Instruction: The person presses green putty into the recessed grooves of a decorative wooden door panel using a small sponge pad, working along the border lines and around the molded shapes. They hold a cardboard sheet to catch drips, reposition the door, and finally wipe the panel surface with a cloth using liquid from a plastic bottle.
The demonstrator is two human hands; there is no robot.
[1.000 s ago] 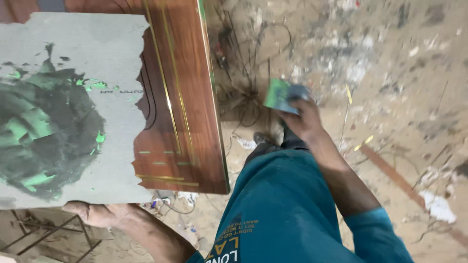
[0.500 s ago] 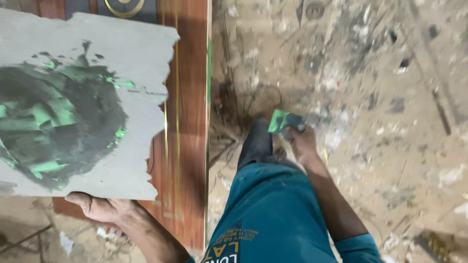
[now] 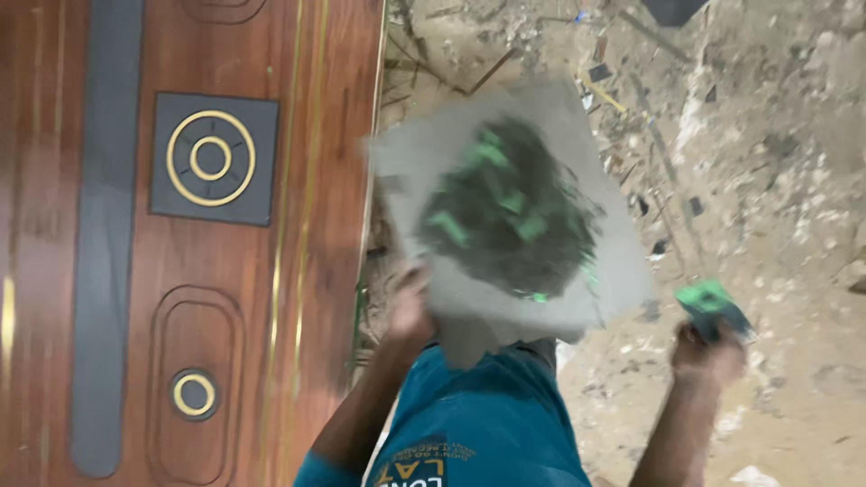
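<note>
Head view: grey mixing board (image 3: pixel 559 271), green-smeared, now shifted right off the wooden door (image 3: pixel 180 252), over rubble floor (image 3: pixel 776 180); left hand (image 3: pixel 410 311) grips its lower edge; right hand (image 3: pixel 708 353) clasps green-coated putty knife (image 3: pixel 714 305), just right of board.

Looks like a building site mid-renovation: rough dirt floor (image 3: pixel 776 271) covered in rubble and scraps, a decorated wooden door (image 3: pixel 180 271) lying flat, and a filler-smeared grey board (image 3: pixel 514 207).
</note>
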